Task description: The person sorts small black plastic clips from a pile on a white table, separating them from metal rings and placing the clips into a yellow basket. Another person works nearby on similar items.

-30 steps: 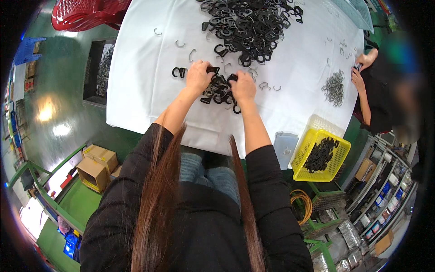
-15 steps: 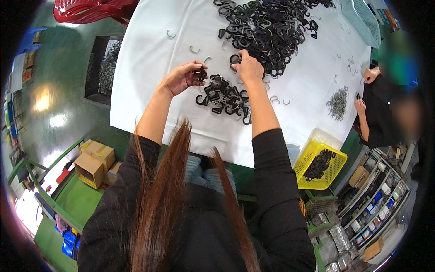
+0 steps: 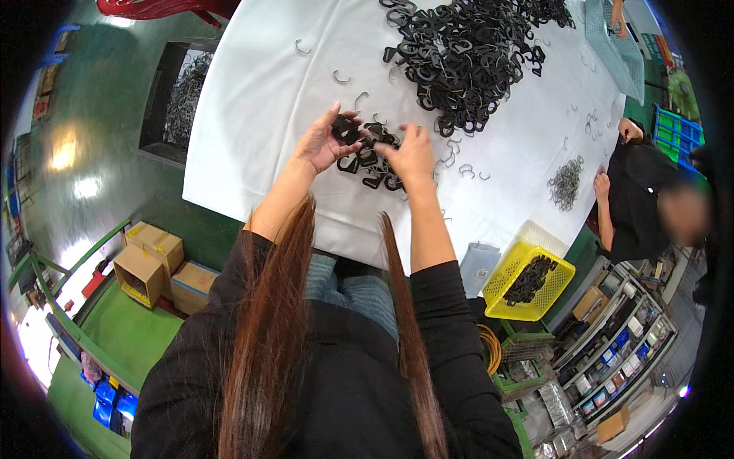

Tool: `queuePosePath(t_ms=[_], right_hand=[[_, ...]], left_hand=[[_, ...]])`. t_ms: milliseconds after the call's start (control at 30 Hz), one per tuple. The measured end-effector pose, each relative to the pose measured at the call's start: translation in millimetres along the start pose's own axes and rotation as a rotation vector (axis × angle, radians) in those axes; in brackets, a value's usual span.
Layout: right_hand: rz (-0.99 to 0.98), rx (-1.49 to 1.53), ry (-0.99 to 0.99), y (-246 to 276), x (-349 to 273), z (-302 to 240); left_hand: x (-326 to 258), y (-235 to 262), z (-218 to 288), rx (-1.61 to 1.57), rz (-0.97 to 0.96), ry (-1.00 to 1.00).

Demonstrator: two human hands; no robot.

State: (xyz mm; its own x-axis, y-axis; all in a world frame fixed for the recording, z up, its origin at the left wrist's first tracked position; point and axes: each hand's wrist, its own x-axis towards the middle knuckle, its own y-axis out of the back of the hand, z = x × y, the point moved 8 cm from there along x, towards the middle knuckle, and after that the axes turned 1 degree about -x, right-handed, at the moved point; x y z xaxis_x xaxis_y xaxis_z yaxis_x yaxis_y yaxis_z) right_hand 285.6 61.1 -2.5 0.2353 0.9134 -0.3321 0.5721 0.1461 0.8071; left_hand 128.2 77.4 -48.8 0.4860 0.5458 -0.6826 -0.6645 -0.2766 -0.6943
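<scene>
Head view: left hand (image 3: 323, 142) has fingers clamped on black clips (image 3: 346, 131); for right hand (image 3: 414, 157), I cannot tell.

Bright light glares off the green floor (image 3: 115, 164), and fisheye distortion curves the dark-cornered edges.

Black clips (image 3: 345, 131) in my left hand (image 3: 314, 148): matt, plastic-looking. C-shaped clips (image 3: 566, 184), right of frame: bare grey metal. Table cover (image 3: 256, 122): smooth white sheeting, faint sheen. Basket (image 3: 554, 295), lower right: yellow plastic. Chair (image 3: 157, 7), upper left: glossy red plastic. Boxes (image 3: 157, 243), lower left: matt cardboard.
</scene>
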Motion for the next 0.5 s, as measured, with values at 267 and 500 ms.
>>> queuePosePath(t_ms=[267, 500], right_hand=[[0.016, 0.365, -0.056, 12.4, -1.4, 37.4], [-0.104, 0.521, -0.254, 34.2, -27.0, 116.4]], left_hand=[[-22.2, 39.1, -5.0, -0.005, 0.125, 0.017], [-27.8, 28.6, 18.7, 1.180, 0.386, -0.333]])
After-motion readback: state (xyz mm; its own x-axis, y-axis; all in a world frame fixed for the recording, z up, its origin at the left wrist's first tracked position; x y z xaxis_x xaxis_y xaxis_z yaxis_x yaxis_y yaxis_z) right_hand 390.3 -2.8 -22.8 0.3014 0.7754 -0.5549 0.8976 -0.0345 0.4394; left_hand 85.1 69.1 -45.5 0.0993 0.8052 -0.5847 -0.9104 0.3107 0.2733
